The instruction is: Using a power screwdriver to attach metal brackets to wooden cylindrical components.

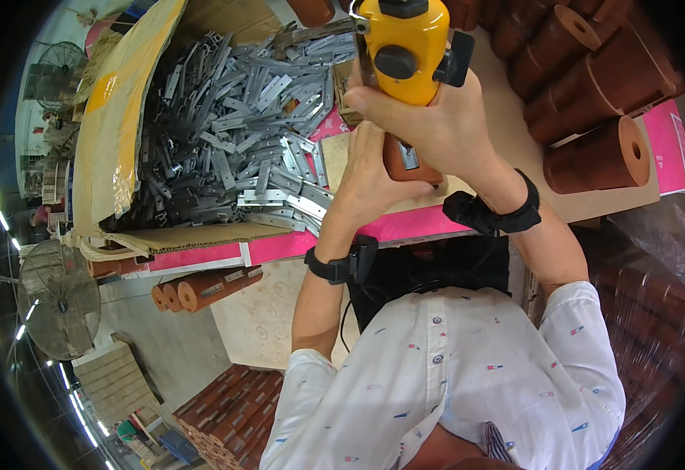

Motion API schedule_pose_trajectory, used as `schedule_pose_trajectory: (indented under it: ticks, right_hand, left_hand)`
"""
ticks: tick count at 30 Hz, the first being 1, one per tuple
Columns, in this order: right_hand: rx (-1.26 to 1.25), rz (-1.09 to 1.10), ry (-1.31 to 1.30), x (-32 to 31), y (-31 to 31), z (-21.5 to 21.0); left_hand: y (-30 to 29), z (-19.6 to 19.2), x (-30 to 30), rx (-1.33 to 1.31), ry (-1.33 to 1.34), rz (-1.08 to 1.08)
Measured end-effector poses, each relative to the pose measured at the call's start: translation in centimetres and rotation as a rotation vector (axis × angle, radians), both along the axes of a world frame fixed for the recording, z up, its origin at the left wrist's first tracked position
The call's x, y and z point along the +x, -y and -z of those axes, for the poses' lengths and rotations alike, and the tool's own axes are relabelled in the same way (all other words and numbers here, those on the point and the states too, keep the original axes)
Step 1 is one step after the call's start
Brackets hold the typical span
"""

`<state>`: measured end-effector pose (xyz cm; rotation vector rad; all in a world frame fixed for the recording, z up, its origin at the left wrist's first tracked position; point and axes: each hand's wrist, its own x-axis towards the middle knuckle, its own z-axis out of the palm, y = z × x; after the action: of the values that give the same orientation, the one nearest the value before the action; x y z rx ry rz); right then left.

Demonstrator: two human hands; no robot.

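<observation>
My right hand [444, 125] is closed around a yellow and black power tool [409, 47], shaped like a nail gun, held upright over the work. Beneath it lies a reddish-brown piece [422, 174] with a short silver metal plate [409, 157] on top. My left hand [362, 172] grips the brown piece from the left, its thumb along the near edge. The tool and my right hand hide the far part of the piece, so I cannot tell whether the tool's tip touches the plate.
A cardboard box [123, 125] of loose silver metal strips [240, 133] stands at left on the pink-covered table [280, 247]. Brown rolls or cylinders [593, 160] are stacked at right. More brown rolls [205, 290] lie below the table's left side. A large fan [59, 298] stands far left.
</observation>
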<state>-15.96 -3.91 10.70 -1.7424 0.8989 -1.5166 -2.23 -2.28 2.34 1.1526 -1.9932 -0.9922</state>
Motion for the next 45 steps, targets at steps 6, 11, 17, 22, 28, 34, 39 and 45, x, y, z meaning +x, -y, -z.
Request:
schedule_pose_trajectory:
  ticks: [6, 11, 17, 22, 28, 34, 39, 45]
  right_hand:
    - [0.015, -0.03, 0.038, 0.1, 0.0, 0.0]
    - [0.022, 0.009, 0.069, 0.2, 0.2, 0.8]
    - [-0.025, 0.045, 0.03, 0.2, 0.2, 1.3]
    - [0.052, -0.113, 0.199, 0.6, 0.8, 2.2]
    - [-0.001, -0.025, 0.226, -0.8, -0.1, -0.1]
    - [0.022, 0.217, 0.104, -4.4, -1.2, -0.2]
    - [0.121, 0.173, 0.054, -6.3, -1.7, 0.5]
    - [0.113, 0.209, -0.005, -6.7, -1.8, 0.8]
  left_hand:
    - [0.1, 0.3, 0.2, 0.005, 0.038, -0.001]
    - [0.2, 1.1, 0.2, -0.083, -0.009, -0.021]
    - [0.2, 0.8, 0.4, 0.005, -0.02, 0.008]
    - [0.4, 0.1, 0.4, -0.088, 0.062, 0.066]
    - [0.6, -1.0, 0.4, 0.036, 0.169, 0.11]
    - [1.4, -3.3, -2.5, -0.449, 0.669, 0.239]
    - [1.6, -5.3, -4.6, -0.292, 0.926, 0.281]
    - [1.2, -4.2, 0.3, -0.051, 0.387, 0.171]
